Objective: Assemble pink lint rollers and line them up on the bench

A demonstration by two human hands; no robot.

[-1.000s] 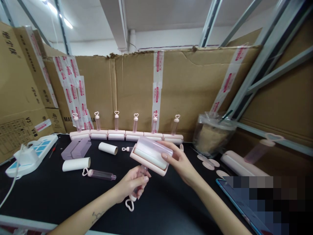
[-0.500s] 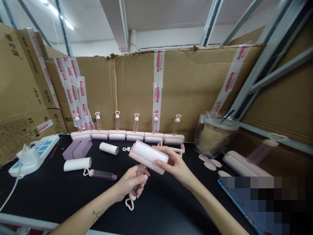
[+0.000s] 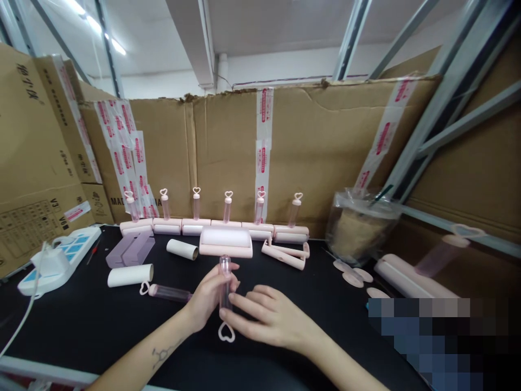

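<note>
A pink lint roller [image 3: 226, 239] with a white roll in its head points away from me, its clear handle towards me. My left hand [image 3: 208, 296] is wrapped round the upper part of that handle. Fingertips of my right hand [image 3: 268, 317] press on the lower handle, just above its heart-shaped loop [image 3: 227, 332]; the thumb is hidden. Left of my hands lies a loose clear pink handle [image 3: 169, 293], its tip hidden behind my left hand. A pink roller frame [image 3: 285, 255] without a roll lies behind my right hand.
Several finished lint rollers [image 3: 166, 224] stand along the cardboard wall [image 3: 220, 146]. White tubes [image 3: 130, 275], a purple block [image 3: 130, 250] and a power strip [image 3: 81, 241] are left. Right are a bagged drink cup [image 3: 358, 228], round pink pieces [image 3: 353, 278] and another roller [image 3: 407, 277].
The lint roller has swung from tilted to pointing straight away from me. My right hand has left the roller head and moved down to the handle, uncovering the empty frame behind.
</note>
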